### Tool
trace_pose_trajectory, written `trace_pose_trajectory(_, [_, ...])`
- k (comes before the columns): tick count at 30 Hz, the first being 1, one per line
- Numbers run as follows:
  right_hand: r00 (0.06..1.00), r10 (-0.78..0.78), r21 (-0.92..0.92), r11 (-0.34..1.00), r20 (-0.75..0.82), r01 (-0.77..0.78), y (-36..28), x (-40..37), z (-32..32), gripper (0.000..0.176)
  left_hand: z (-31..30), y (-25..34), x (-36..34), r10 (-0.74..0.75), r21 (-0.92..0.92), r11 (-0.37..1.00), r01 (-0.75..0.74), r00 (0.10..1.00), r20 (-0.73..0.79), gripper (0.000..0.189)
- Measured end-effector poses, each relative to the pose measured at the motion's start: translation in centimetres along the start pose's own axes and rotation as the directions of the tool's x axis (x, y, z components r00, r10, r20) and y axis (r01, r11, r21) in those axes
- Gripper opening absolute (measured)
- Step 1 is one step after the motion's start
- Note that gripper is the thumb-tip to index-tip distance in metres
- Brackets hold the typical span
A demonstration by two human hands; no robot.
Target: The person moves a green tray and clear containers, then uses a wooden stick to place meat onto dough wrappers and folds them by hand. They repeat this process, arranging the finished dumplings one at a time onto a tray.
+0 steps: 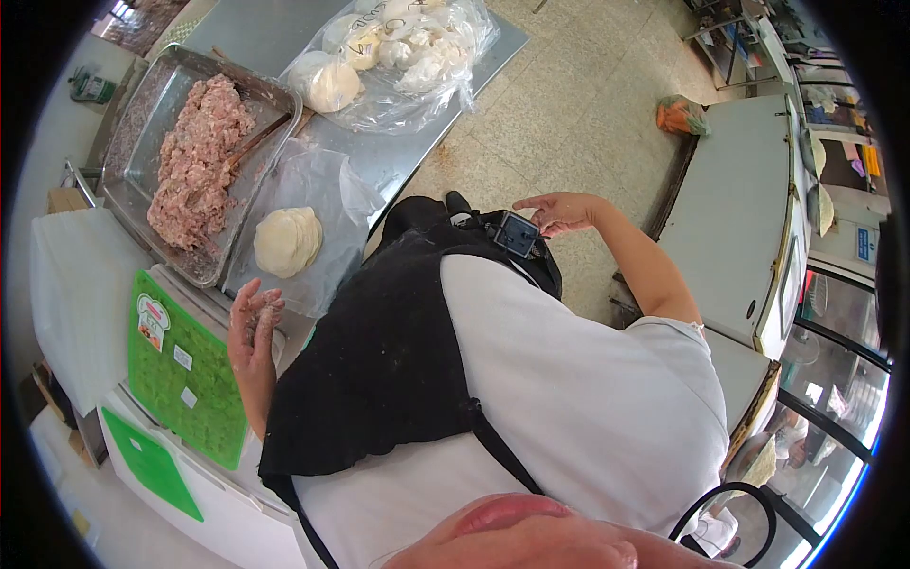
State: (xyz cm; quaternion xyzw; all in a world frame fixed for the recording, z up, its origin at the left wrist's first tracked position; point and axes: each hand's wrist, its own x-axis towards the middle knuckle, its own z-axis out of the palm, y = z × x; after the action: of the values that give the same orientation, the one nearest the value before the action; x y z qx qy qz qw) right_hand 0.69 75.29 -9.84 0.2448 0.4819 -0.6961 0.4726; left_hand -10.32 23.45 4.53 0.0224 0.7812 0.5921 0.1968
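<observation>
On the steel table (pixel 248 28), one tray (pixel 140 121) is holding one mound of mince (pixel 194 161) and one stick (pixel 261 139); one stack of wrappers (pixel 288 243) is lying on one plastic sheet (pixel 327 180), near one bag (pixel 445 47) of dough. Two hands are showing. The left hand (pixel 253 332) is hovering near the stack, its fingers bending loosely, slightly apart. The right hand (pixel 567 213), elbow bending, is holding its fingers wide just beside one device (pixel 517 234); whether they are touching it, I cannot tell.
</observation>
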Motion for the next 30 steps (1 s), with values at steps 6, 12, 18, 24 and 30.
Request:
trace_pose_trajectory(6, [0.869, -0.144, -0.592, 0.782, -0.474, -0.193, -0.1, 0.7, 3.5, 0.046, 0.5, 0.1, 0.4, 0.007, 0.015, 1.0, -0.007, 1.0, -0.002, 0.037])
trace_pose_trajectory(12, [0.792, 0.204, 0.279, 0.959, -0.575, -0.045, 7.7, 0.2, 4.5, 0.043, 0.6, -0.8, 0.8, -0.019, 0.017, 1.0, 0.019, 1.0, 0.009, 0.038])
trace_pose_trajectory(18, [0.783, 0.226, 0.552, 0.815, -0.58, 0.174, 6.5, -0.6, 9.3, 0.044, 0.5, -1.0, 1.3, -0.012, -0.05, 0.999, 0.012, 1.0, 0.008, 0.037])
trace_pose_trajectory(24, [0.681, 0.234, 0.452, 0.878, -0.693, 0.158, 5.2, -0.7, 9.4, 0.043, 0.3, -1.0, 1.5, -0.003, -0.059, 0.998, 0.003, 1.0, 0.001, 0.038])
trace_pose_trajectory(30, [0.676, 0.2, 0.37, 0.922, -0.709, 0.116, 5.4, -0.7, 9.1, 0.044, 0.1, -2.1, 1.9, 0.063, -0.014, 0.998, -0.063, 0.998, 0.025, 0.038])
